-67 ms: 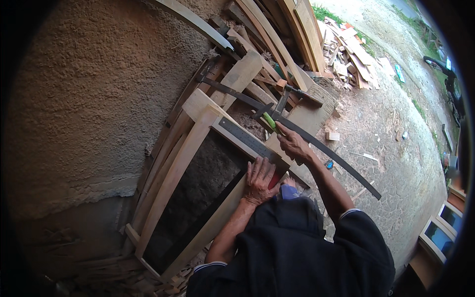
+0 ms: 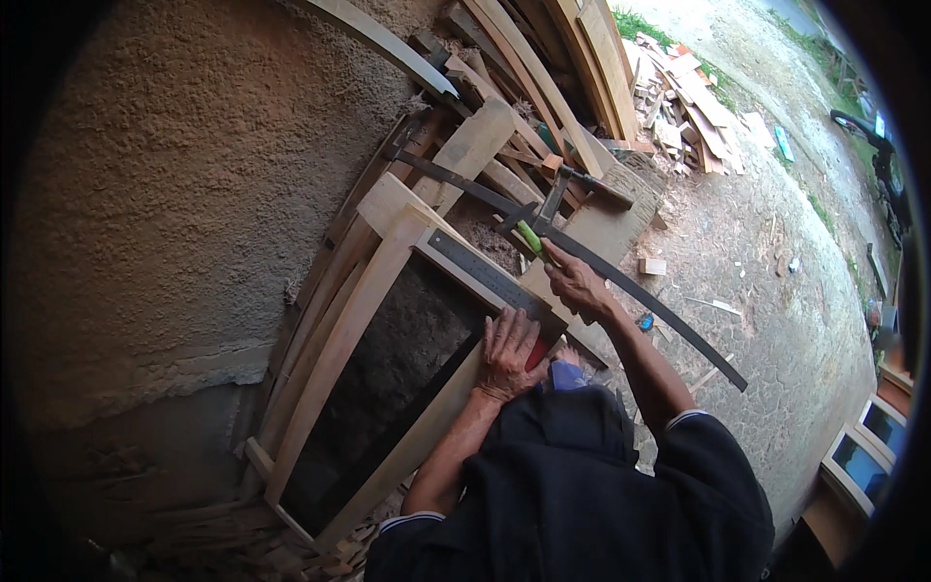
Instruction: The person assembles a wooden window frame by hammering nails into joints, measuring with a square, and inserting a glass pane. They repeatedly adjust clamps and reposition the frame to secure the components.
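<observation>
A pale wooden frame (image 2: 335,349) with a dark infill (image 2: 398,339) leans in front of me. Along its upper rail lies a grey metal ruler (image 2: 482,274), its far end running to my left hand. My left hand (image 2: 509,359) rests flat there, fingers stretched over the ruler and the frame's corner. A bit of red (image 2: 539,352) shows beside that thumb; what it belongs to is mostly hidden. My right hand (image 2: 574,283) is closed around a slim green tool (image 2: 529,237), perhaps a utility knife; its tip is unclear. That hand is beside the long bar clamp (image 2: 659,312).
The clamp's screw handle (image 2: 596,188) juts up beyond my right hand. A rough brown wall (image 2: 194,213) stands at left. Long boards (image 2: 592,68) lean at the top, near a heap of offcuts (image 2: 693,107). A wood block (image 2: 653,266) lies on the ground at right.
</observation>
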Demonstrator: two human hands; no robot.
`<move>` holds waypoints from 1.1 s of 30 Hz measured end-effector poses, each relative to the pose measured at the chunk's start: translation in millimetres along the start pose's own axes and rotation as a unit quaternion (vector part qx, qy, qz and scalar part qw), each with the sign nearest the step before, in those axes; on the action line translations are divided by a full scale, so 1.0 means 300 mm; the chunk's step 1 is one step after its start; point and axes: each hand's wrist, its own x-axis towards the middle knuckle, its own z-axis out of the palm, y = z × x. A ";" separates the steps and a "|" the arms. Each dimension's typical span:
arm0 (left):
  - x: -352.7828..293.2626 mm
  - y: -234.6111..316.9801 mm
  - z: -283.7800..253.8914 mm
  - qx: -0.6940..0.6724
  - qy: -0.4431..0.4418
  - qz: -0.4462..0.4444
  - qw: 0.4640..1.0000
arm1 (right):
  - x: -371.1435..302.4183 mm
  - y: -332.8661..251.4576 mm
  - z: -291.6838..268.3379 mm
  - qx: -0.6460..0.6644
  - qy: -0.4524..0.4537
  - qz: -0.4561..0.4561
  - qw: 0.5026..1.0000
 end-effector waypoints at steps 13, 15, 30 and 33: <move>0.037 -0.012 0.017 0.010 0.001 -0.021 1.000 | -0.015 0.049 -0.030 0.024 0.024 -0.056 0.998; 0.039 -0.012 0.017 0.009 0.001 -0.017 1.000 | -0.019 0.049 -0.034 0.014 0.031 -0.062 0.997; 0.044 -0.011 0.001 0.009 0.000 -0.005 1.000 | -0.029 0.086 -0.024 -0.035 0.013 -0.102 0.994; 0.045 -0.008 -0.004 -0.001 -0.002 -0.009 1.000 | -0.047 0.076 -0.033 -0.050 -0.017 -0.033 0.998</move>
